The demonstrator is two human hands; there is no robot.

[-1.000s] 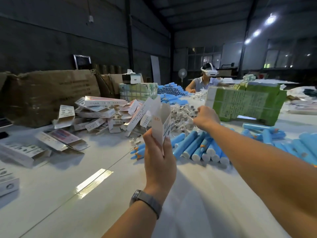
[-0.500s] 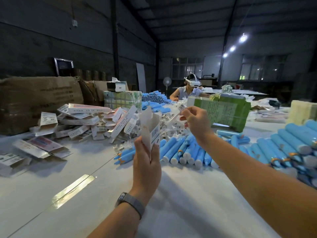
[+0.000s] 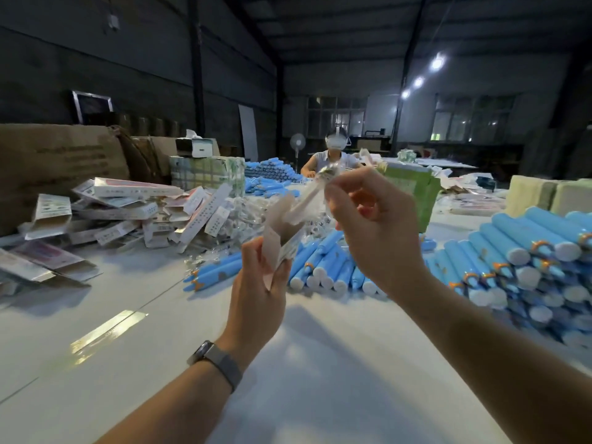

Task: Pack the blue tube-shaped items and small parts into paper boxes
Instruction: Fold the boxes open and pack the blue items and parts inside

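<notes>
Head view: box (image 3: 282, 241) print blurred, unreadable, left hand (image 3: 258, 296) gripping

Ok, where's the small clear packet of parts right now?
In the head view it is centre frame, raised above the table: the right hand pinches the clear packet just over the open paper box held by the left hand.

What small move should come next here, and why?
Probably lower the small clear plastic packet, pinched by the right hand, into the open white paper box gripped by the left hand: its lower end already sits at the box mouth.
</notes>
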